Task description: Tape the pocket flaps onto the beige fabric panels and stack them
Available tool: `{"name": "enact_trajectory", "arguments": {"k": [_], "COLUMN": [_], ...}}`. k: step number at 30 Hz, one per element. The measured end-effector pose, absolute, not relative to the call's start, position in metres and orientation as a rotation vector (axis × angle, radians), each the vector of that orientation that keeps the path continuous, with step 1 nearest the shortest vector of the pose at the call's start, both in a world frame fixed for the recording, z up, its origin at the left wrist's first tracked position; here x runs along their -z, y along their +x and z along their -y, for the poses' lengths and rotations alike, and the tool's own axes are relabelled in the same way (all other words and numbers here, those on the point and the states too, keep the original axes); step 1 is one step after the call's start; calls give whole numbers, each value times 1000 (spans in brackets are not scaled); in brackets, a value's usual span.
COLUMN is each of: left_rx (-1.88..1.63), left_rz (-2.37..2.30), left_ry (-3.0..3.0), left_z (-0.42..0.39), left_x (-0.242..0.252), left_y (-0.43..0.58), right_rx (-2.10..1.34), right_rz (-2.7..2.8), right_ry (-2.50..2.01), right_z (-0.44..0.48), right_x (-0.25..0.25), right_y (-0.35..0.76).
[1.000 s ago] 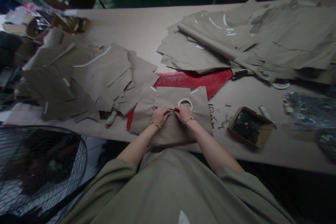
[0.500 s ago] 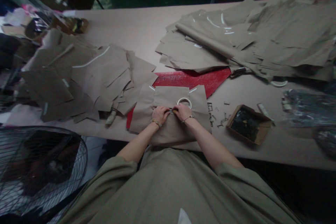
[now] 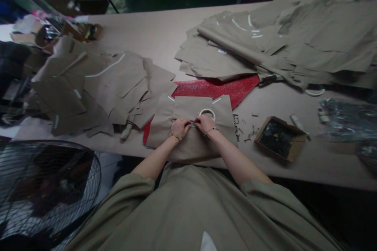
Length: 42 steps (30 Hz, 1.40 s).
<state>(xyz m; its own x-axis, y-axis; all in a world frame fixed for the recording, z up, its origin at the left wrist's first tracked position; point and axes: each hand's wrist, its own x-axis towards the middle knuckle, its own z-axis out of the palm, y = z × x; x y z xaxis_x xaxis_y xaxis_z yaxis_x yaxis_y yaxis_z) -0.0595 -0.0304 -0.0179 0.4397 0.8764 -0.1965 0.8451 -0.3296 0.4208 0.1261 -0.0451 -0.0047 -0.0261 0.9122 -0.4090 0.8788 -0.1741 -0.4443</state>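
My left hand (image 3: 180, 128) and my right hand (image 3: 205, 124) rest on a flat piece of khaki fabric (image 3: 191, 145), pinching a small dark metal-toothed strip (image 3: 192, 124) between them. A white ring (image 3: 207, 115), perhaps a roll of tape, lies on the fabric just above my right hand. That fabric lies on a red textured mat (image 3: 216, 88) spread on a long tan paper-covered table (image 3: 147, 23). Stacks of cut khaki fabric pieces (image 3: 100, 86) sit left of my hands, and a larger heap (image 3: 279, 43) lies at the upper right.
A cardboard box (image 3: 278, 139) of dark small parts stands right of my hands, with scattered small metal pieces (image 3: 243, 129) beside it. A clear plastic bag (image 3: 346, 119) lies further right. A wire-caged fan (image 3: 47, 188) stands below the table's left front edge.
My hands stay pinched on the strip. The whole scene has shifted only slightly in view, and nothing on the table has visibly moved.
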Motion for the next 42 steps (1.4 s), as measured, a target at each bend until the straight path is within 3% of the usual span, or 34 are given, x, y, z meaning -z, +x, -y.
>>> {"name": "enact_trajectory", "arguments": {"k": [18, 28, 35, 42], "left_rx": [-5, -56, 218, 546], "left_rz": [-1494, -1395, -1232, -1354], "left_ry": [2188, 1965, 2001, 1865], "left_z": [30, 12, -35, -52], "left_x": [13, 6, -4, -12], "left_y": [-55, -66, -72, -34], "right_rx": [-1074, -1083, -1158, -1132], "right_rz": [2158, 2186, 2291, 2301], "right_ry": [-2033, -2283, -2342, -2272], "right_z": [32, 8, -3, 5], "right_x": [-7, -18, -28, -21], "right_y": [138, 124, 114, 119]}}
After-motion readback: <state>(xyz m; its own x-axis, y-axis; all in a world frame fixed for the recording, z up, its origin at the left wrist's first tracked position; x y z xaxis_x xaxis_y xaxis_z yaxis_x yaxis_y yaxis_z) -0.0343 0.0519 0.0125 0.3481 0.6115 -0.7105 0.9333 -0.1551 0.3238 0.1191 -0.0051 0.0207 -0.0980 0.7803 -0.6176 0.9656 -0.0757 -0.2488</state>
